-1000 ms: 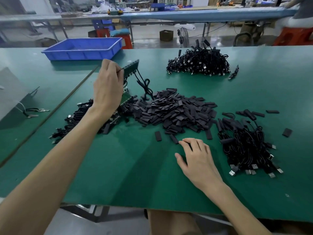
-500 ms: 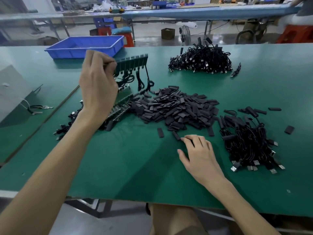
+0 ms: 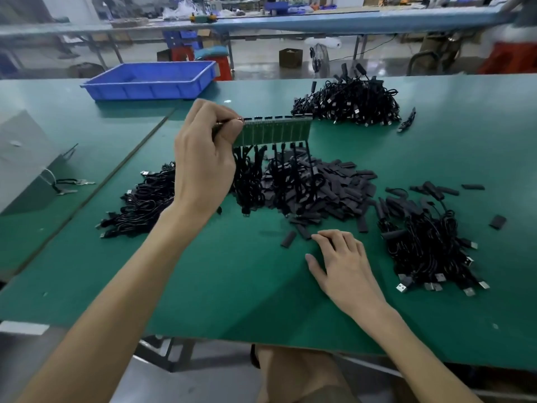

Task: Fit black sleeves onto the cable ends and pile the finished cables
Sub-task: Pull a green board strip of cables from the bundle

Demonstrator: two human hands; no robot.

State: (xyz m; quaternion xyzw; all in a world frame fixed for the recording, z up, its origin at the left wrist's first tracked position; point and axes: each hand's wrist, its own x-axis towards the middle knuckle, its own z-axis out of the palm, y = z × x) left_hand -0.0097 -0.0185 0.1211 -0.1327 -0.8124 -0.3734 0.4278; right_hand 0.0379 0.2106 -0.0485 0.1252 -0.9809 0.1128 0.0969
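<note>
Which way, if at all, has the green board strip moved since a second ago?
Yes. The left hand has lifted the green board strip up and right, off the left cable pile; its cables now dangle over the sleeve pile.

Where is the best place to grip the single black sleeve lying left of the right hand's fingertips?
Probably pinch the sleeve across its width at mid-length, right hand coming from above: it lies flat on the table, clear of the pile.

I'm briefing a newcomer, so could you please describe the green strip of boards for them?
On the green table, look above the central heap of black sleeves. The left hand holds the strip up there. Unlike the loose piles, its cables hang in a row from its lower edge.
</note>
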